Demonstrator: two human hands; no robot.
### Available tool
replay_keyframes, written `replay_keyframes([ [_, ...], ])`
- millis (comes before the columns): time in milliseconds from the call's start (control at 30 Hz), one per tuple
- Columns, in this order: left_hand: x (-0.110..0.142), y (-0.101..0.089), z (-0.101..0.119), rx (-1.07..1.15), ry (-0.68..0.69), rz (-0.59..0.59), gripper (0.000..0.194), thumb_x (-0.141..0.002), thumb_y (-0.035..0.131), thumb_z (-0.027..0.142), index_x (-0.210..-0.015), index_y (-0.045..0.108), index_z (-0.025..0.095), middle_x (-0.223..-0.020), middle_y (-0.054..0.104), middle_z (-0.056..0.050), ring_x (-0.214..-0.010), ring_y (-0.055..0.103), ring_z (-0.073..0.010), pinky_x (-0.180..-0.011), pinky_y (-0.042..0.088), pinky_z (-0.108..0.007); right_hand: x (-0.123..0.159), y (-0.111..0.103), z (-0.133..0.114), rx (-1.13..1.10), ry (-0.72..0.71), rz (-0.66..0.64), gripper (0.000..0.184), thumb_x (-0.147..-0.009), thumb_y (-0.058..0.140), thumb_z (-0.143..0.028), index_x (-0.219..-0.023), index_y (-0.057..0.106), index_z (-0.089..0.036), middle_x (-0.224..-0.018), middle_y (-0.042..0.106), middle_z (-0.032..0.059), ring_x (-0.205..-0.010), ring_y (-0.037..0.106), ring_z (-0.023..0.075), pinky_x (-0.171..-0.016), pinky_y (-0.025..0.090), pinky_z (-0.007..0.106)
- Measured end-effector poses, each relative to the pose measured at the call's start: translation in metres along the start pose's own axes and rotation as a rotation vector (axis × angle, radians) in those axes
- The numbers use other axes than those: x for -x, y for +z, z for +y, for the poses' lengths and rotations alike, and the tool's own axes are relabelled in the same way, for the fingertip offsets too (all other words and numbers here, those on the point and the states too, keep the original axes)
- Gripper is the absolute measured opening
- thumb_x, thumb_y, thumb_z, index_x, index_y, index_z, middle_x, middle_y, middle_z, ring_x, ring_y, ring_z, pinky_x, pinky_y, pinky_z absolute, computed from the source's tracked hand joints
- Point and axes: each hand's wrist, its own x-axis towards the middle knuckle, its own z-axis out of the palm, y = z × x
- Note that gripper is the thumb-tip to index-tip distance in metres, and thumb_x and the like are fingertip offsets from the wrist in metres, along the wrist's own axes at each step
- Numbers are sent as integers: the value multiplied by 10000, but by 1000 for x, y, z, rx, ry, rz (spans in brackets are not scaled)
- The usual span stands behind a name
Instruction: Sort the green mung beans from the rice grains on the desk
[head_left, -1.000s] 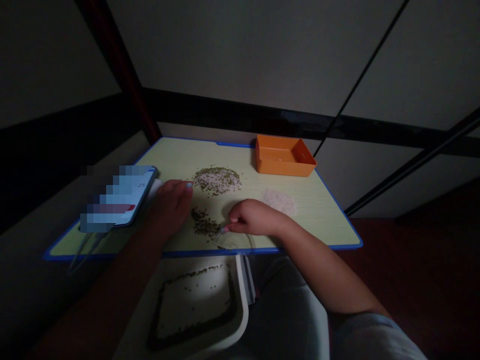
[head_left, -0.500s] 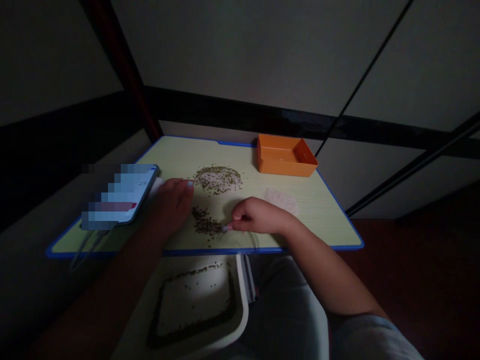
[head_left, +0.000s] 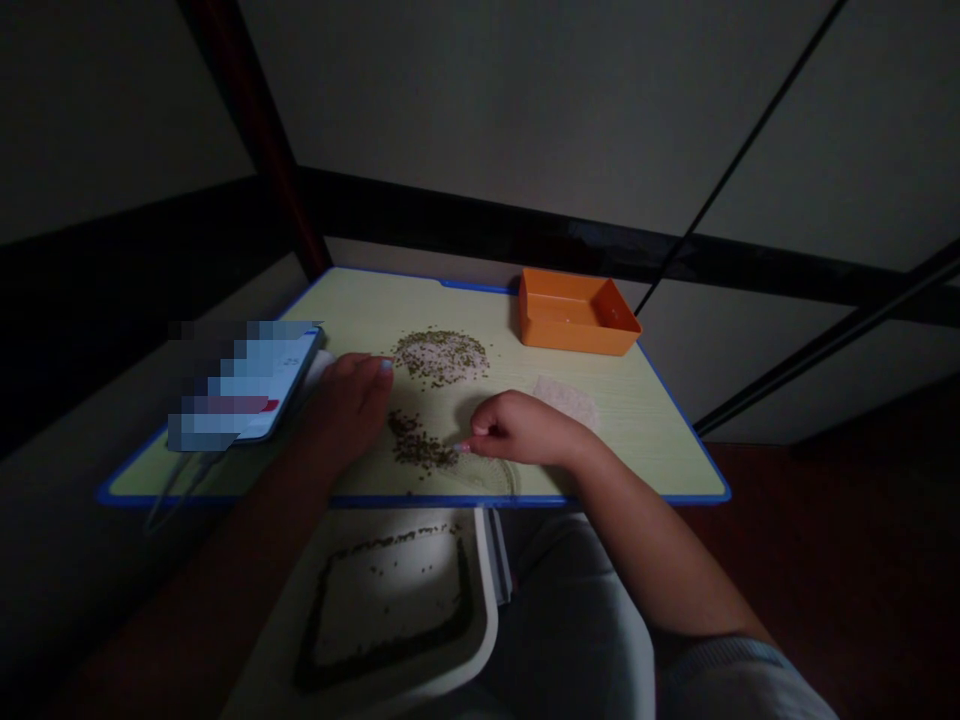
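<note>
My left hand (head_left: 361, 392) lies on the table at the left of a mixed pile of pale grains and green beans (head_left: 442, 355), its fingers stretched out and nothing visible in them. My right hand (head_left: 517, 428) is curled, with thumb and finger brought together at the right end of a smaller heap of dark beans (head_left: 420, 448). What its fingertips pinch, if anything, is too small to make out. Under and beside that hand, a faint arc-shaped, ruler-like marking (head_left: 487, 475) shows on the tabletop. A patch of pale grains (head_left: 566, 400) lies just beyond the right wrist.
An orange box (head_left: 581, 335) stands at the table's back right. A phone (head_left: 277, 385) with a cable leans at the left. Below the blue front edge of the table (head_left: 600, 499) sits a white tub (head_left: 486, 610) with dark beans along its inner edges.
The whole view has shifted slightly. My right fingertips remain beside the dark beans, and a few beans there lie a little differently. My left hand stays in place.
</note>
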Motion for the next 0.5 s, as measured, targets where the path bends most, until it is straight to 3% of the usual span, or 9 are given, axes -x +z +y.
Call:
replay_keyframes([
  [300, 2, 2, -2, -30, 26, 6, 438, -1047, 338, 484, -1055, 697, 233, -1198, 701, -134, -1226, 645, -313, -1193, 495, -539, -10, 6, -3, 63, 35, 1, 483, -983, 685, -248, -595, 399, -216, -578, 323, -86, -622, 271, 107, -665, 178, 333],
  [500, 0, 1, 0, -45, 16, 4, 428, -1027, 351, 471, -1016, 696, 219, -1175, 700, -161, -1195, 658, -333, -1160, 508, -571, -11, 4, -5, 81, 62, 17, 499, -975, 706, -238, -588, 393, -211, -571, 317, -88, -615, 259, 102, -660, 163, 336],
])
